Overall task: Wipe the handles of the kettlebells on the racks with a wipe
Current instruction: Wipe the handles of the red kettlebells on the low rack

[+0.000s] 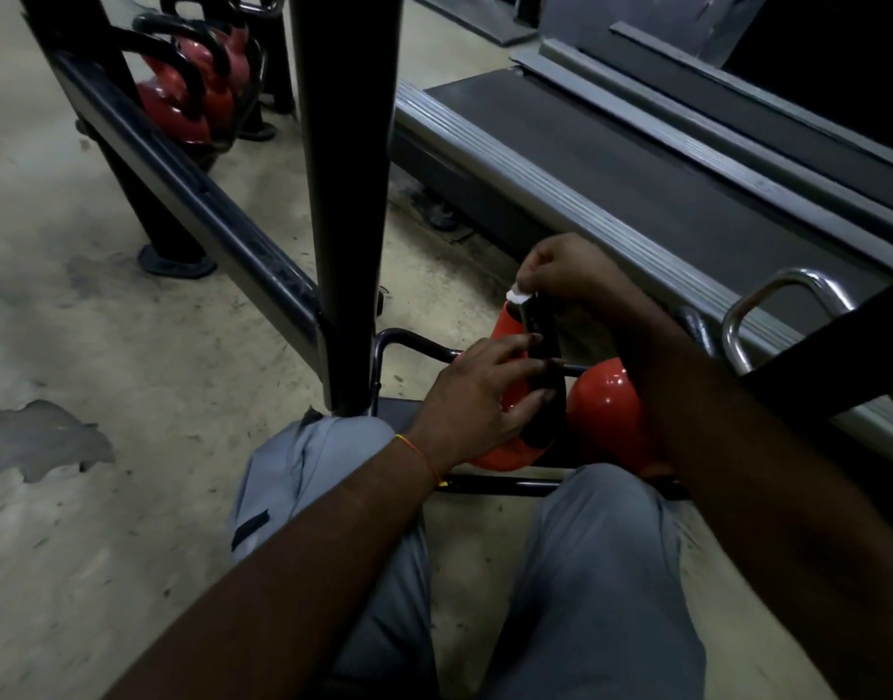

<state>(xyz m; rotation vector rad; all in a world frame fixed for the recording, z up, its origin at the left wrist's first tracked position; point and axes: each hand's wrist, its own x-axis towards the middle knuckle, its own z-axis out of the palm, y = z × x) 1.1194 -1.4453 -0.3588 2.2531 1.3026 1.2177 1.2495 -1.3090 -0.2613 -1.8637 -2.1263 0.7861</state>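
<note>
Concrete floor (131,346); right hand (560,267) pinches wipe (517,295) on kettlebell handle (538,320), left hand (485,396) rests flat on kettlebell (510,454).

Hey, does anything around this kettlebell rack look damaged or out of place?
Yes: the floor at the far left has a ragged grey patch where its pale coating looks peeled away. Nothing else stands out; the right hand pinches the wipe on the handle of a kettlebell.

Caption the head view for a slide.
Right hand pinches a white wipe against the black handle of a red kettlebell, left hand steadying it.
</note>
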